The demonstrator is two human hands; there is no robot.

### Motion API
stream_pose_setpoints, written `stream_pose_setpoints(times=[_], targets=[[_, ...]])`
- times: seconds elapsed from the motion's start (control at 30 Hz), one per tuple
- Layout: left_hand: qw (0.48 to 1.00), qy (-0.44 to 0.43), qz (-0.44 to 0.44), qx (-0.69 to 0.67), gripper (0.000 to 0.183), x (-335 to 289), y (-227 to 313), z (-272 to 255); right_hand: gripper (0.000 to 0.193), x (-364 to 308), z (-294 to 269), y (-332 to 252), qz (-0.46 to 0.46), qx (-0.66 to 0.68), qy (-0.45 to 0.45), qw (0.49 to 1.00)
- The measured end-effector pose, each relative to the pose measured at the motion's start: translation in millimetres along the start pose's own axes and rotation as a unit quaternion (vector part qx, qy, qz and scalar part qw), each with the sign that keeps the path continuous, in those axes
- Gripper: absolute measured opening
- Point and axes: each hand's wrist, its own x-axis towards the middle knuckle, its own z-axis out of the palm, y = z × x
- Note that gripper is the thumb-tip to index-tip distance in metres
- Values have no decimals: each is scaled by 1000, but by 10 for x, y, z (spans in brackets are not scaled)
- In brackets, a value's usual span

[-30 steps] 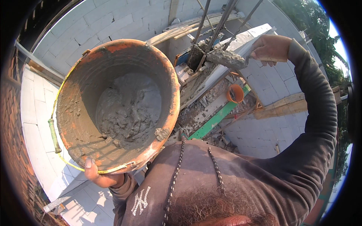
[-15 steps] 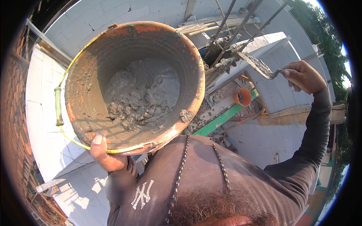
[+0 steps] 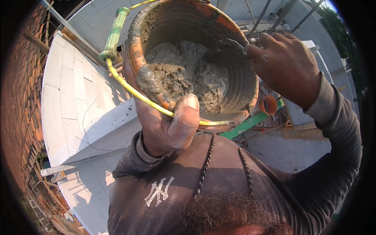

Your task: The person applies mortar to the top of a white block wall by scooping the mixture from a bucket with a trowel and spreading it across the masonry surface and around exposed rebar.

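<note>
My left hand (image 3: 168, 125) grips an orange bucket (image 3: 136, 53) by its near rim, the thumb hooked over the edge and the fingers beneath. Wet grey mortar (image 3: 192, 70) fills its lower part, and a thick clump clings by my thumb. A yellow bail handle with a ribbed green grip (image 3: 116, 34) loops along the bucket's left side. At the bucket's right rim, my right hand (image 3: 288, 64) is closed on a trowel (image 3: 228, 50). Its mortar-coated blade reaches inside over the mortar; my fingers hide most of its handle.
Pale block walls (image 3: 66, 86) stand around me, and upright steel bars (image 3: 282, 16) rise beyond my right hand. Well below are a smaller orange bucket (image 3: 268, 105) and a green plank (image 3: 250, 123). A tiled roof (image 3: 23, 90) runs along the far left.
My right hand has come in from the right, bringing the trowel blade into the bucket. The bucket has shifted up and right in view and tilted, its handle swinging up.
</note>
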Motion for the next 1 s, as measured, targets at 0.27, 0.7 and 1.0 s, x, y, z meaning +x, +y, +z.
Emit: stream_pose_setpoints(times=[0.27, 0.7, 1.0], targets=[[989, -55, 79, 108, 95, -50, -140, -155, 29, 220, 225, -211, -37, 317, -159, 934], [982, -48, 60, 173, 102, -91, -63, -224, 29, 187, -71, 5, 24, 551, -153, 820], [971, 48, 100, 210, 67, -404, -337, -611, 32, -46, -302, 408, 136, 545, -127, 818]])
